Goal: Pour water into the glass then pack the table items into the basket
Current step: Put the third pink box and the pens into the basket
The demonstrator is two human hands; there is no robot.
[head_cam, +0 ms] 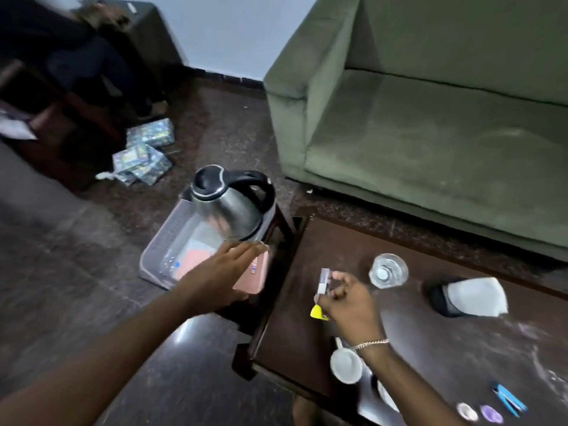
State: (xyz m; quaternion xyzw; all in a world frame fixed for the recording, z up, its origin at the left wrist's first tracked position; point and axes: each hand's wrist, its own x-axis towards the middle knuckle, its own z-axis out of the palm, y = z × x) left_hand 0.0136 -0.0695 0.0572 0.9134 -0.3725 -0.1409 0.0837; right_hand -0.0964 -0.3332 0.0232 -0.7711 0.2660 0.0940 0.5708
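Note:
A steel kettle [229,207] with a black lid and handle stands in the far end of a pink basket [153,256] left of the dark table [292,327]. My left hand [224,272] hovers flat over the basket's near side, fingers apart, holding nothing. My right hand [347,299] is above the table's left part, pinching a small white and grey packet [324,281]. A yellow item [316,312] shows just under that hand. The glass [388,270] with water stands to the right of the hand.
On the table lie a black and white cloth item [467,296], a white cup [345,364], blue clips [508,399] and two small round purple lids [479,413]. A green sofa [430,118] stands behind the table. Wrapped packages [144,158] lie on the floor at left.

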